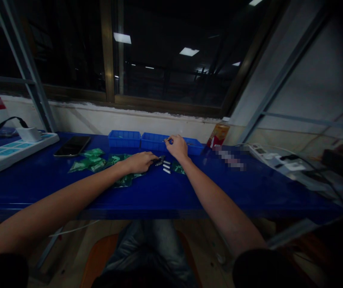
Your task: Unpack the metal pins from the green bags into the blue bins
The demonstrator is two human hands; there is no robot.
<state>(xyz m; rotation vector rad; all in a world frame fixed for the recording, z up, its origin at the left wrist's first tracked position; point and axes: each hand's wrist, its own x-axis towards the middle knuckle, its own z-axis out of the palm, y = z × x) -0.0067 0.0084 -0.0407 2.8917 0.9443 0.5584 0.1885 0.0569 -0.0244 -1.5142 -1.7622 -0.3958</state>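
Observation:
My left hand [141, 162] reaches over the blue table, its fingers closed at a small dark item [160, 158] too dim to name. Beside those fingertips lie several short silvery metal pieces [166, 167]. Higher up, my right hand [178, 147] pinches a small shiny metal piece [167, 140] in front of the middle blue bin [152, 141]. Green-tinted clear bags [90, 162] with small parts inside lie under and left of my left hand. Another green bag [178, 168] sits just below my right wrist.
A second blue bin [124, 139] stands at the left, and a third [196, 148] is partly behind my right hand. On the left are a phone [72, 146] and a white power strip [18, 152]. A red-brown packet [218, 136] and another power strip [267, 158] are on the right.

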